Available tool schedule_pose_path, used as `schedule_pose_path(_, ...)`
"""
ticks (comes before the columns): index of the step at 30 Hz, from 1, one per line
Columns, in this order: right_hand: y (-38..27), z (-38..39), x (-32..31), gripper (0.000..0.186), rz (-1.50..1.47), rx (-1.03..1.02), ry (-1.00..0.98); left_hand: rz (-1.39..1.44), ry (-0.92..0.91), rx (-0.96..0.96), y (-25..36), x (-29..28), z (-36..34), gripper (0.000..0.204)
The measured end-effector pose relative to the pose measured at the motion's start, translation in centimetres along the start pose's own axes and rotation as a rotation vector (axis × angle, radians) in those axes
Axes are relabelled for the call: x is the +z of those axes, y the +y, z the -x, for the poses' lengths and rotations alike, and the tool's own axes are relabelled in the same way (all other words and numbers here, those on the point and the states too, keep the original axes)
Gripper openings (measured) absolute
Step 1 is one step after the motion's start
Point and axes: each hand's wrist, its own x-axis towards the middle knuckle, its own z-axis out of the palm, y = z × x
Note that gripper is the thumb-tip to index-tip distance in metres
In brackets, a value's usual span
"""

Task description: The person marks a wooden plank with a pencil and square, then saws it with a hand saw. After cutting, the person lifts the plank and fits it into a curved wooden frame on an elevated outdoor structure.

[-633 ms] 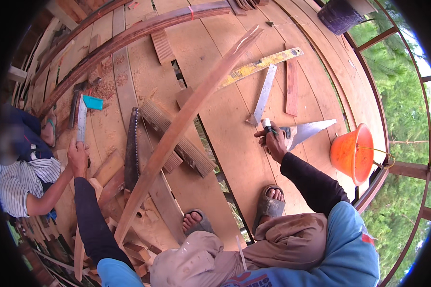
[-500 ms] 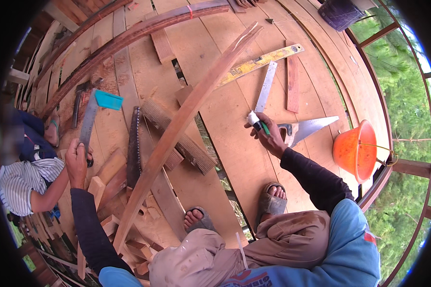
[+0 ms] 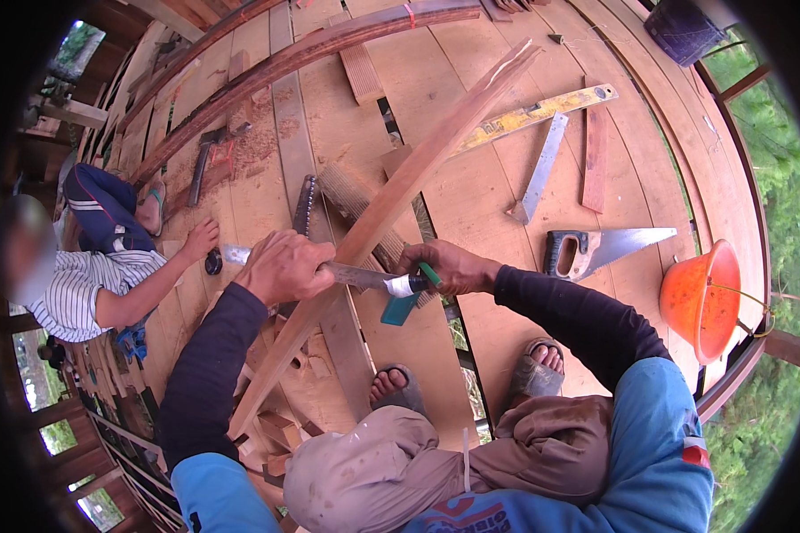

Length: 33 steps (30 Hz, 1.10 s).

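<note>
My left hand [image 3: 286, 265] is closed round the metal blade of a try square with a teal handle [image 3: 398, 309]. Metal also shows on the far side of that fist. My right hand [image 3: 452, 266] meets it from the right, fingers wrapped round a small black tool with a white end [image 3: 401, 286] and a green part. That white end overlaps the square's blade; whether they touch, I cannot tell. Beneath both hands a long reddish wooden board [image 3: 391, 197] runs diagonally across the floor.
A handsaw [image 3: 627, 247], a metal blade [image 3: 542, 166], a yellow spirit level [image 3: 542, 114] and an orange bucket [image 3: 702, 300] are to the right. At left sits another person [image 3: 120, 293], one hand by a dark rounded object [image 3: 213, 262]. A hammer [image 3: 202, 166] lies beyond. Gaps run between floorboards.
My left hand has come right with the try square, now over the board. My right hand has moved left and nearer, still holding the small tool. The other person's arm reaches further out.
</note>
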Motion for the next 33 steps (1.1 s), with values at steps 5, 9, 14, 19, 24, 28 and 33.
schedule_pose_path(5, 0.7, -0.1, 1.4, 0.013, 0.1, 0.064, 0.196, -0.071, 0.136, 0.012, -2.6, 2.7, -1.7, 0.016)
schedule_pose_path(9, 2.0, -0.6, 0.9, 0.013, 0.291, 0.049, 0.34, -0.081, 0.329, -0.033, -4.2, 4.7, -2.8, 0.029)
schedule_pose_path(14, 3.4, -1.8, 2.2, 0.015, -0.206, 0.235, 0.387, 0.105, 0.549, -0.269, -4.4, 9.4, -2.2, 0.072)
schedule_pose_path(19, 8.2, -2.9, 2.5, 0.025, -0.602, 0.103, 0.447, 0.175, 0.484, -0.304, 1.9, 16.0, -1.4, 0.107)
schedule_pose_path(24, 7.4, -5.1, 3.1, 0.024, -0.642, 0.16, 0.491, 0.261, 0.434, -0.369, 0.7, 16.5, -2.3, 0.121)
schedule_pose_path(28, 7.4, -5.8, 2.5, 0.024, -0.66, 0.157, 0.491, 0.319, 0.509, -0.342, -0.2, 17.0, -2.9, 0.12)
schedule_pose_path(33, 7.7, -5.6, 1.6, 0.024, -0.638, 0.15, 0.465, 0.331, 0.525, -0.351, -0.3, 17.1, -3.5, 0.119)
